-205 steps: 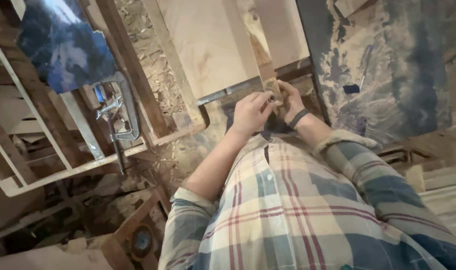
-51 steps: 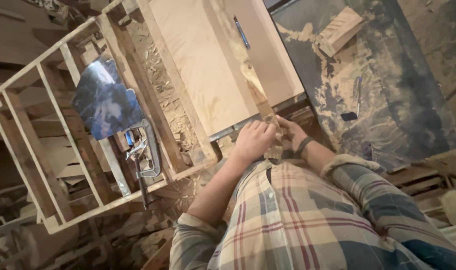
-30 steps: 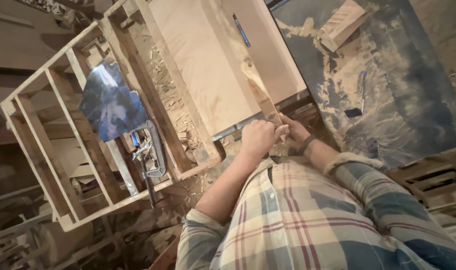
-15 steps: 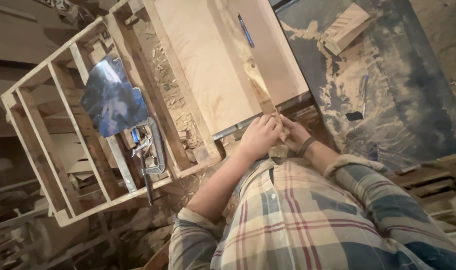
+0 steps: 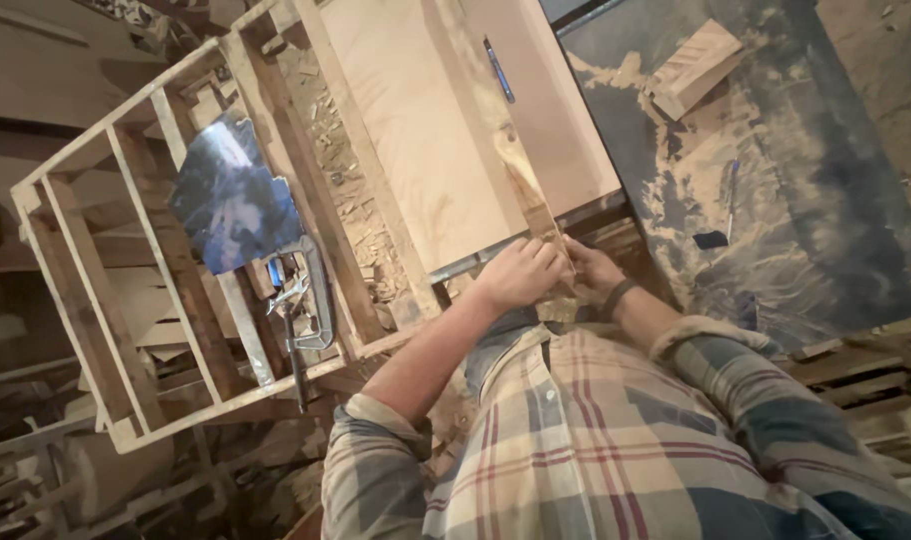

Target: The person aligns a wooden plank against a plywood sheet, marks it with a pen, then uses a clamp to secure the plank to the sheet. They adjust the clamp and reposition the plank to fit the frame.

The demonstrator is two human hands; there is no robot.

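At far left, below my bench, a bare wooden frame (image 5: 125, 300) stands open, its slats running up toward the board. Just right of it a blue sheet (image 5: 230, 205) lies against the frame, and under that a steel clamp (image 5: 310, 300) grips the frame's rail, beside a bed of shavings (image 5: 350, 200). At centre a pale board (image 5: 425, 130) lies flat, with a blue pen (image 5: 497, 70) resting near its far edge. My left hand (image 5: 520, 275) is clenched over the near end of a narrow wood strip (image 5: 535, 215), which lies along the board and comes down to its near edge. My right hand (image 5: 590, 275), wearing a dark wristband, closes on the same end from the other side, the two hands touching. Both arms are in plaid sleeves, the left one rolled up. Farther right, a dusty blue mat (image 5: 775, 180) covers the surface, with a small wood block (image 5: 695, 65) lying at its upper end.
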